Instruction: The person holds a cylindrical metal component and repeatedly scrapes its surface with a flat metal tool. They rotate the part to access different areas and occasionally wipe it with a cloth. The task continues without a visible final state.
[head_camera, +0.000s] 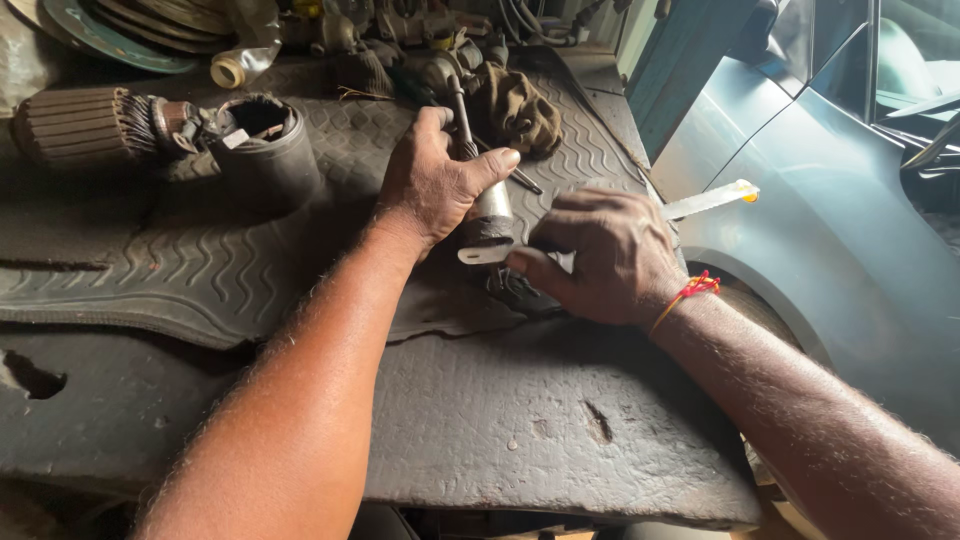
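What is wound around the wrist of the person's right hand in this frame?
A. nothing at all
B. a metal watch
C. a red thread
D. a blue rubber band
C: a thin red thread circles the wrist just behind the right hand, which grips a pale flat strip beside the left hand.

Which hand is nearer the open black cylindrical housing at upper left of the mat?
Left. The left hand lies just right of the black housing; the right hand is farther right.
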